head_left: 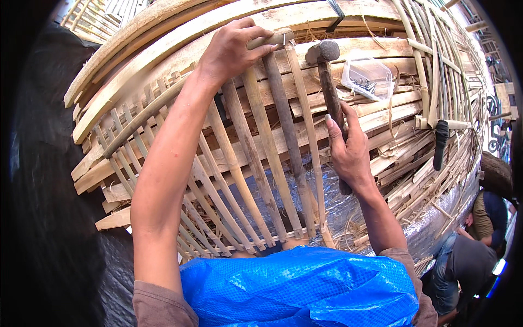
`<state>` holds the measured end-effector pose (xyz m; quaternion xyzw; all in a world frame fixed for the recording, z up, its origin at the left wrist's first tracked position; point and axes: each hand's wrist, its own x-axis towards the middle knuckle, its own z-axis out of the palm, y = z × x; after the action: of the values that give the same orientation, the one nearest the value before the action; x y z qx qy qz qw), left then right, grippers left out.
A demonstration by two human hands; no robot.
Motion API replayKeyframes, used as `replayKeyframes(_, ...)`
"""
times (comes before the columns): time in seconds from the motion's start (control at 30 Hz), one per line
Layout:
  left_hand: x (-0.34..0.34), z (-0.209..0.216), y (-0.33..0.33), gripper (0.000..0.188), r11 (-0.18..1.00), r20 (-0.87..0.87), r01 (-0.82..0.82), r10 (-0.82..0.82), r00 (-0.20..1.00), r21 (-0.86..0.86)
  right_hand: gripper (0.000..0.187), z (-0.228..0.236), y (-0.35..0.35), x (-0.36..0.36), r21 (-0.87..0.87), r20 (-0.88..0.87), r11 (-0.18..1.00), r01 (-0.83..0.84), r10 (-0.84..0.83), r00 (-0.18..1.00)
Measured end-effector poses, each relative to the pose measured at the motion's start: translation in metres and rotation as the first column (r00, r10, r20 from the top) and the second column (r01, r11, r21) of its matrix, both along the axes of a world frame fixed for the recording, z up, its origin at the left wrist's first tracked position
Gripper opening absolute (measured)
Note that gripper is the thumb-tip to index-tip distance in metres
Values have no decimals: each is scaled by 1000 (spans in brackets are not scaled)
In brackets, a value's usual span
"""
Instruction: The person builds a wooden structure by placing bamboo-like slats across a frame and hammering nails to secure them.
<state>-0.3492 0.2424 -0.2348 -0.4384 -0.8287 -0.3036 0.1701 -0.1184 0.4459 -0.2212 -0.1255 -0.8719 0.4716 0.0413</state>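
Stacked pale wooden planks [305,19], clear plastic box [384,75] of nails [366,85] on top, bamboo lattice [435,55] at right

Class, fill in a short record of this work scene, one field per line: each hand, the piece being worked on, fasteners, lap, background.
Left hand: fingers and thumb grip a round pole near its end
Right hand: holds a hammer by its handle, head up
Workpiece: a frame of narrow slats running from the pole toward the person
Fasteners: nails in a clear plastic box
Lap: blue sheet
Background: long wooden planks; another person at lower right
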Motion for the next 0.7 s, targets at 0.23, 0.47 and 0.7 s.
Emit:
replayKeyframes(0.23,-2,-4,0,26,999,27,30,-31,999,41,45,17,-8,-13,35,-6,999,3,-3,1000)
replayKeyframes(0.47,6,-5,0,28,1000,34,0,-1,999,4,47,3,1,-43,286,-159,958,15,32,987)
replayKeyframes(0.7,3,-8,1,27,1000,71,-5,4,997,13,44,6,8,-57,645,-208,761,71,86,974)
